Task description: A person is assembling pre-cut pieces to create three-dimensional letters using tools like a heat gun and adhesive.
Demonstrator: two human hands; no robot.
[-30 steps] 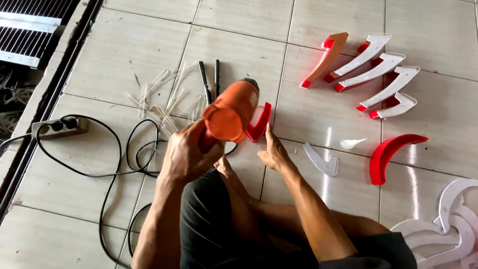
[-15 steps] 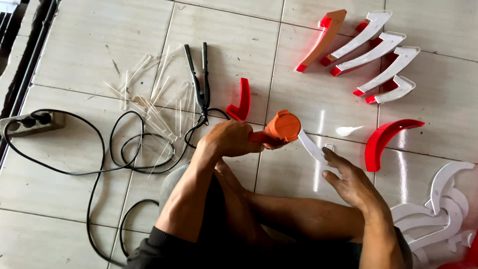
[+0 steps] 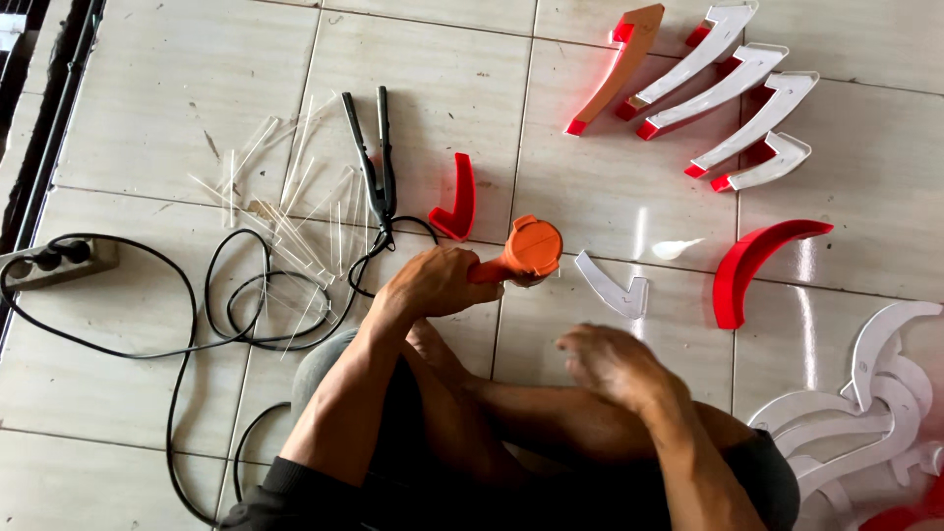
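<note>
The left hand (image 3: 433,283) is wrapped around an orange heat gun (image 3: 526,251), nozzle toward one o'clock. The right hand (image 3: 612,366), blurred, hangs loosely open at five o'clock of the white curved piece (image 3: 615,288). Best keep fingers clear of the nozzle.

A single head-worn camera looks steeply down, almost straight at the pale tiled floor (image 3: 147,88), from close above the seated person's lap. The folded legs fill the lower centre of the frame, both forearms reaching up from the bottom edge. Floor tiles run to every border; a grey power strip (image 3: 54,264) sits at the left edge. No second view overlaps it.
</note>
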